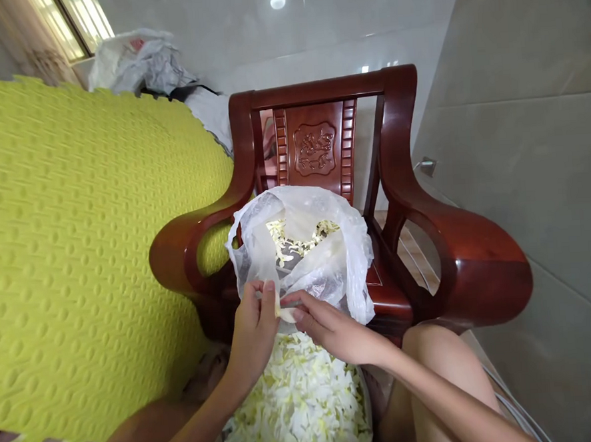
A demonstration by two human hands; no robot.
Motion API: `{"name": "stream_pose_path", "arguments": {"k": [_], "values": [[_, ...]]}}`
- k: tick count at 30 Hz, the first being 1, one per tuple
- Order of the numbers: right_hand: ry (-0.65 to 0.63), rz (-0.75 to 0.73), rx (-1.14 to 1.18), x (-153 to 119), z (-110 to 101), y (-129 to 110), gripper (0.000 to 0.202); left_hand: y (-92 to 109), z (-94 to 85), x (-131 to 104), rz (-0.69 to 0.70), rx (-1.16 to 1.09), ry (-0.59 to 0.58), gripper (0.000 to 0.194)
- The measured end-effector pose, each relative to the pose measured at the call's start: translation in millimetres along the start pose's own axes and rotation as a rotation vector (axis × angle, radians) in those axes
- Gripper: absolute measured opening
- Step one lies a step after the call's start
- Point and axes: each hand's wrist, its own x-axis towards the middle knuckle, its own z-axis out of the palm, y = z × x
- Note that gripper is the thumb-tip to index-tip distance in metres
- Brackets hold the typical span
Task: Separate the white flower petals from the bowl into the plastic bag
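Note:
Between my hands is a small pale flower (pixel 285 313), white with a yellowish tinge. My left hand (pixel 256 323) pinches one side of it, while the fingertips of my right hand (pixel 322 323) close on the other. Below them stands a basin (pixel 365 393) heaped with white and pale-yellow flowers (pixel 301 397). Just beyond my hands, a translucent white plastic bag (pixel 354 244) gapes on the chair seat, with more loose blossoms (pixel 297 246) inside. Its front edge hangs close behind my fingers.
A carved dark-red wooden armchair (pixel 315 140) faces me, its broad armrests curving out on both sides. To the left rises a yellow textured foam mat (pixel 75 228). Plastic bags (pixel 140 60) lie near the window. A grey tiled wall (pixel 532 166) bounds the right.

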Motion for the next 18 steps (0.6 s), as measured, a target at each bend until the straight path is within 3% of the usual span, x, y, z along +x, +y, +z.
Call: {"name": "stream_pose_path", "arguments": {"k": [3, 6, 9, 14, 18], "values": [[0.078, 0.02, -0.009, -0.3, 3.7, 1.2, 0.036, 2.0, -1.2, 1.9, 0.118, 0.124, 0.06, 0.028], [0.16, 0.028, -0.178, 0.0, 8.0, -3.6, 0.036, 4.7, -1.0, 3.8, 0.223, 0.315, 0.145, 0.02], [0.23, -0.054, -0.378, -0.4, 14.4, -9.5, 0.032, 7.0, 2.2, 7.4, 0.191, 0.321, 0.135, 0.019], [0.247, -0.233, -0.55, 4.3, 13.3, 5.0, 0.023, 6.7, 13.6, 12.4, -0.025, 0.029, -0.058, 0.026], [0.299, -0.311, -0.488, 10.3, 4.8, 30.3, 0.02, 6.2, 17.5, 6.2, -0.257, -0.125, -0.345, 0.03]]}}
